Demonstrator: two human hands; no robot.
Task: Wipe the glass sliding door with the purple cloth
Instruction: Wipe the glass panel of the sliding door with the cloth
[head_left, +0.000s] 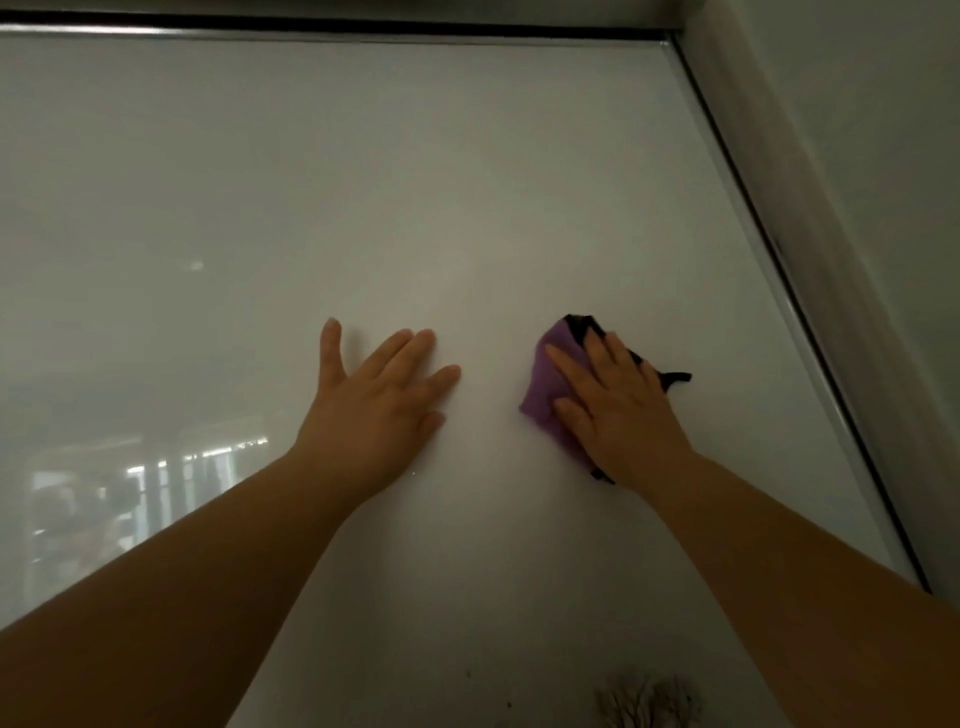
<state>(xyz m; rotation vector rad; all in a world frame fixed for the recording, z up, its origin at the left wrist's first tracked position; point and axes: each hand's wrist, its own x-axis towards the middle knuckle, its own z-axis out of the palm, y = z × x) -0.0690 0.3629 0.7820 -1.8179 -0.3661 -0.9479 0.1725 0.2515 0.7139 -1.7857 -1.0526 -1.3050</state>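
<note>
right hand (618, 405) on purple cloth (550, 384), door frame (763, 244) near

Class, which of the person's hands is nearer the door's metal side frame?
Right. The right hand, on the purple cloth, is left of the side frame; the left hand lies farther left.

Two hands, the left hand (379, 395) and the right hand (618, 410), one purple cloth (550, 384), one glass sliding door (363, 182).

The glass sliding door (415, 182) is milky white and shiny, with a thin metal edge (363, 35) on top and right. The purple cloth (553, 374), with black trim, is bunched flat against the door, nearer its right edge, under the right hand (618, 405).
</note>
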